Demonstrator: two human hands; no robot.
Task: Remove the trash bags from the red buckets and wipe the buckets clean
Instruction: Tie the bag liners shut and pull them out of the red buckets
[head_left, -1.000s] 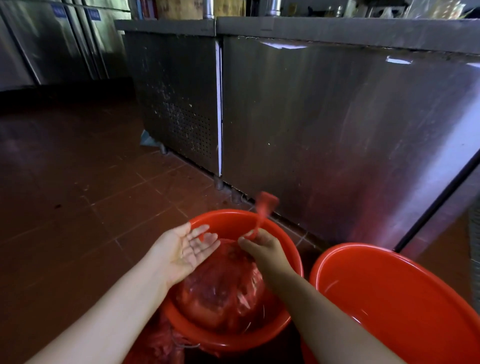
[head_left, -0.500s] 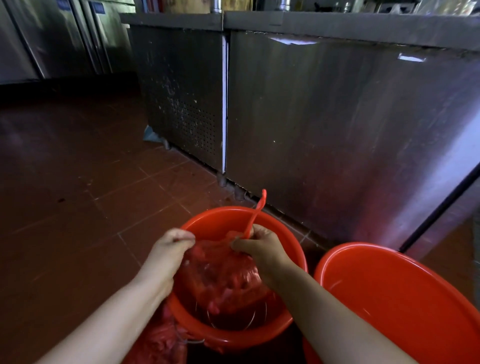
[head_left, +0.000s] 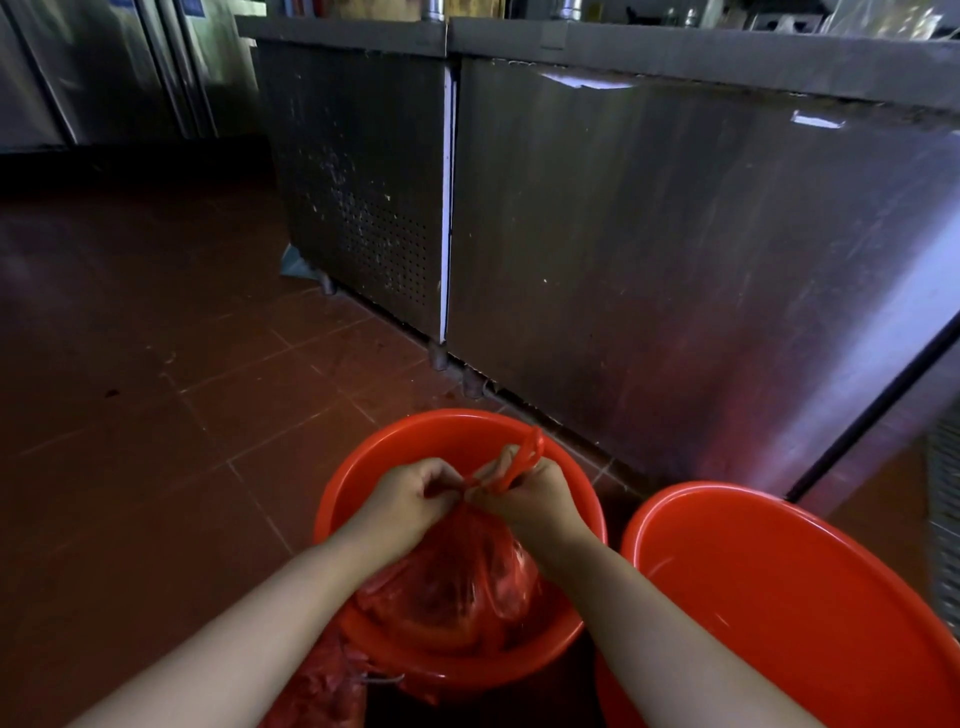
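Left hand (head_left: 410, 499) and right hand (head_left: 530, 493) pinching red trash bag (head_left: 457, 577) neck over bucket (head_left: 452, 436); second bucket (head_left: 779, 597) at 3 o'clock, cut off by frame.

You are showing two bare forearms, both reaching in from the bottom edge toward the red bucket (head_left: 452, 431). You are wearing no sleeves as far as the arms show: no cuff or fabric is appearing anywhere along them. Your left hand (head_left: 410, 499) and your right hand (head_left: 535, 499) are going ungloved, and no watch, band or ring is showing at the wrists or on the fingers that face the camera. The fingernails are lying out of sight.
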